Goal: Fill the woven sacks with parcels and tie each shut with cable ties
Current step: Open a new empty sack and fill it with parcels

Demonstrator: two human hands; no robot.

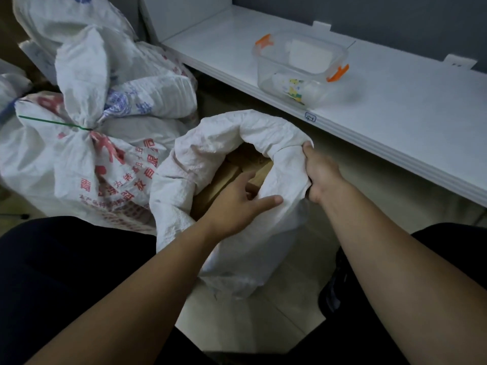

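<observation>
- Right hand (320, 175): fingers curled, gripping the rolled rim of the open woven sack (237, 196).
- Left hand (237, 204): fingers spread, resting on the near rim, reaching into the mouth.
- Parcels (232, 172): brown, inside the sack, between both hands.
- Tied sack (79, 154): left of the left hand, closed with a green cable tie (52, 123).
- Clear container (300, 67): on the white shelf (395, 106), beyond the right hand.

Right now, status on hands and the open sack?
Right hand grips the open sack at its rolled rim. Left hand on the near rim, fingers inside. Cardboard parcels inside; not tied. Nothing in the way.
</observation>
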